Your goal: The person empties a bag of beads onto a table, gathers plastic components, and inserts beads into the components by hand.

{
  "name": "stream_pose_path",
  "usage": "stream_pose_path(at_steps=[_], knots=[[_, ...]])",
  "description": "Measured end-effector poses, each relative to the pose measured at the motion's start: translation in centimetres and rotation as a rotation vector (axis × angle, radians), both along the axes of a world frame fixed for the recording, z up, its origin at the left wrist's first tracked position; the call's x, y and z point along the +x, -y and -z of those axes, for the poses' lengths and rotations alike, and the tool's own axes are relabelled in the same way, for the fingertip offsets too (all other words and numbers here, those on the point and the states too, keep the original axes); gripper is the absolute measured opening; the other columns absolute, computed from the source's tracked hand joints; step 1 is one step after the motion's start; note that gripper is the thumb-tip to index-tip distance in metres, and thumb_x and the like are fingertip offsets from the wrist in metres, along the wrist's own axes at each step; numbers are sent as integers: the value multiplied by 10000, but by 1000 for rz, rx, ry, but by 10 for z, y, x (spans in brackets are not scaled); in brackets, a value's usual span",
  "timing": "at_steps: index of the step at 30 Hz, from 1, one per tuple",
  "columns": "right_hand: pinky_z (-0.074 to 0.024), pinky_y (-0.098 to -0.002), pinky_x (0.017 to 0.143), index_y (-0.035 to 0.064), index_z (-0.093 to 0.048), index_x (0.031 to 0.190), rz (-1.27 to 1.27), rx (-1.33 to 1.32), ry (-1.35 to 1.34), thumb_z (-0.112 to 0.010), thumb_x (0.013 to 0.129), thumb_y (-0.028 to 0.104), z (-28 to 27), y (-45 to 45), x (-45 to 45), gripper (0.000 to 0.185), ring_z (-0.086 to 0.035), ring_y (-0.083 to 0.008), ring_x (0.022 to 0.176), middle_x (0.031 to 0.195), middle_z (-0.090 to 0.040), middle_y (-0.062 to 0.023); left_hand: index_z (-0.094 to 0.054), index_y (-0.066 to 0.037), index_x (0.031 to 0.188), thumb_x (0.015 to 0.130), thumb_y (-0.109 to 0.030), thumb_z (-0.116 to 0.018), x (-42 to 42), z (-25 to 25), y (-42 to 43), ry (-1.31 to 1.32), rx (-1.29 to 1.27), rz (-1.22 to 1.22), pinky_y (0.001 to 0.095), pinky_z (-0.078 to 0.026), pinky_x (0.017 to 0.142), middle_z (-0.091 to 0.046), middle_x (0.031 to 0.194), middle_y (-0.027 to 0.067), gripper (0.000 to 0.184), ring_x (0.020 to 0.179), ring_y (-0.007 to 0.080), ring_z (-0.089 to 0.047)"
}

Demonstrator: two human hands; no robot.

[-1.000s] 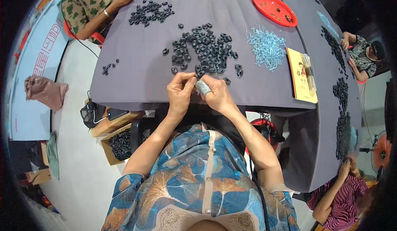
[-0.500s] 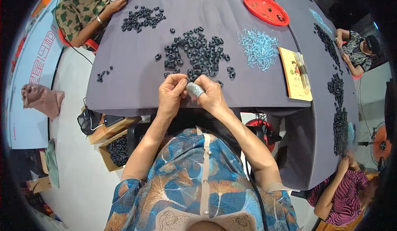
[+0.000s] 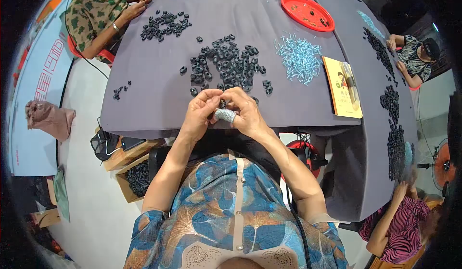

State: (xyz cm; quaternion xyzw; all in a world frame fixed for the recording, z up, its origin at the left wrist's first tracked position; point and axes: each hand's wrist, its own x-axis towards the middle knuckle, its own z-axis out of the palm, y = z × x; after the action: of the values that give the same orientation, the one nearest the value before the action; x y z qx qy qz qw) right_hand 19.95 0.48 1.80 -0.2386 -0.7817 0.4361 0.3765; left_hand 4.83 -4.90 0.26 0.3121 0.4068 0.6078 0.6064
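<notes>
My left hand [image 3: 197,114] and my right hand [image 3: 247,113] meet over the table's near edge, fingers closed together. Between the fingertips shows a small black plastic part [image 3: 222,104], mostly hidden; both hands grip it. Silvery tape [image 3: 224,115] wraps my right thumb, which points toward the left hand. Just beyond my hands spreads a pile of small black oval parts [image 3: 226,64] with holes in them. Farther right lies a heap of tiny clear-blue pieces [image 3: 299,59], too small to name.
A yellow booklet [image 3: 337,91] with a pen on it lies at right, beyond it a red tray [image 3: 294,1]. Co-workers sit left and right by black piles [image 3: 166,26]. Below the table's left edge stands a box of black parts [image 3: 126,187].
My right thumb has swung to point more levelly leftward, and the fingers of both hands have drawn closer. The black part shows more between them.
</notes>
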Motion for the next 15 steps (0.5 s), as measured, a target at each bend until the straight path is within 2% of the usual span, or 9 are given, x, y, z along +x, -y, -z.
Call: stream_pose_path(at_steps=[5,8,11,15], knots=[[-479,-308,581,15,-549,983,26,28,31,-651,747,16,-5,0,1,257,-560,-195,677,913,-530,-92,-546,-46,1083,890,-194,-588,5,-5,0,-51,-21,-21,149,-353,452,-580,721,-26,247,519,16,-476],[-478,-307,581,12,-540,956,47,50,45,-632,729,-19,-2,0,1,247,-560,-210,677,903,-534,-93,-548,-69,1082,881,-214,-602,0,0,1,-51,-18,34,148,-381,498,-594,840,-31,253,641,17,-523],[-477,-309,580,12,-534,939,44,34,22,-616,714,-46,0,-1,0,246,-564,-214,677,893,-538,-94,-542,-52,1077,888,-205,-592,5,-3,0,-57,-25,-20,152,-349,448,-585,707,-23,248,522,20,-483],[-478,-309,579,23,-535,929,35,41,4,-622,717,-44,1,-3,0,239,-568,-214,677,879,-540,-89,-537,-49,1072,873,-187,-611,3,-3,0,-45,-24,0,153,-350,446,-591,715,-12,253,520,27,-488]])
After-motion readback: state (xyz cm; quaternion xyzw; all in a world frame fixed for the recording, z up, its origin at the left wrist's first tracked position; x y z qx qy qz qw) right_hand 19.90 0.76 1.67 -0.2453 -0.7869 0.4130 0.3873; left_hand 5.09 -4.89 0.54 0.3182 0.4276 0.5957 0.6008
